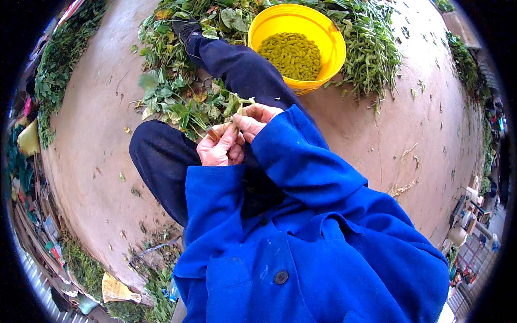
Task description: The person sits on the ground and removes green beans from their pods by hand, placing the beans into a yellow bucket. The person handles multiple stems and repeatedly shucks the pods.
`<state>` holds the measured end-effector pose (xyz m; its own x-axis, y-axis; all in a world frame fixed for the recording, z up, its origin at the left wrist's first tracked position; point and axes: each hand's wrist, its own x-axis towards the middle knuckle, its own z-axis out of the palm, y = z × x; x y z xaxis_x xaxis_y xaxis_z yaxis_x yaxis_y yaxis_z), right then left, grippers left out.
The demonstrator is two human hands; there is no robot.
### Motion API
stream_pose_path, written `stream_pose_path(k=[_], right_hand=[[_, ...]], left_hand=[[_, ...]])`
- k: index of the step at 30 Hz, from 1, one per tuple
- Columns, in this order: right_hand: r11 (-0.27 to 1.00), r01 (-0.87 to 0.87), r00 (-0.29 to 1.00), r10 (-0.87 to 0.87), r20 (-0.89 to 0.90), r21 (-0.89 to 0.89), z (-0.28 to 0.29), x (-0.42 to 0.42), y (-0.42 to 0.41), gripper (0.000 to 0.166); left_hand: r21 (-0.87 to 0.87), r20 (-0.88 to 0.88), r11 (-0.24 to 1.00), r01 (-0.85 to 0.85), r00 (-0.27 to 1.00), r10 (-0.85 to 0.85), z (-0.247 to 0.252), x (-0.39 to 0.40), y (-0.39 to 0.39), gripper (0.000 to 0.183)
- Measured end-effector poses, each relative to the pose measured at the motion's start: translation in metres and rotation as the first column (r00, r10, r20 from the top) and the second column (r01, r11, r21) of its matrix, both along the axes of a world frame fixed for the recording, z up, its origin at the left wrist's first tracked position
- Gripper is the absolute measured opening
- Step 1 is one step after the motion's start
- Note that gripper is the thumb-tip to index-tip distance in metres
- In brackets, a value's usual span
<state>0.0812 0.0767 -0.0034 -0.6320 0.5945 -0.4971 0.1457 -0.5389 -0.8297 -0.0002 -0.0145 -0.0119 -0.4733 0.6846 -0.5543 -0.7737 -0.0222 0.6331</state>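
Note:
My left hand (221,146) is closed around a leafy soybean stem, and an orange-brown band or piece of tape shows on one finger. Close against it, my right hand (255,121) pinches at the same stem, where a few green pods (234,104) stick out above the fingertips. The fingers hide the exact grip. Leaves (183,107) spread to the left, just beyond my hands. Farther off, beside my outstretched leg, stands a yellow plastic bucket (336,52) with a heap of green soybean pods (291,55) inside.
Behind and right of the bucket lie bundles of pod-bearing plants (369,60). My shoe (186,30) rests among cut leaves. Scattered bits litter the concrete floor (408,133). More greenery (66,60) lines the left side, and a tan sheet (117,288) lies at lower left.

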Motion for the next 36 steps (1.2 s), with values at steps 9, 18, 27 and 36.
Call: stream_pose_path(k=[9,18,27,36], right_hand=[[0.992,0.037,0.999,-0.041,0.033,0.122,-0.011,0.002,-0.008,0.025],[0.987,0.082,0.996,-0.086,0.021,0.140,-0.015,0.006,-0.009,0.026],[0.733,-0.077,0.983,-0.056,0.172,0.676,0.004,0.010,-0.011,0.017],[0.573,-0.007,0.999,-0.026,0.026,0.820,-0.016,0.007,-0.019,0.012]], left_hand=[[-0.135,-0.182,0.985,-0.107,0.980,0.081,0.003,0.015,0.008,0.008],[-0.128,-0.392,0.988,-0.091,0.920,0.034,0.002,0.022,0.009,0.009],[-0.164,-0.681,0.985,-0.059,0.729,-0.069,0.001,0.011,0.016,0.021],[-0.230,-0.433,0.973,-0.014,0.897,-0.089,0.007,0.007,0.010,0.018]])
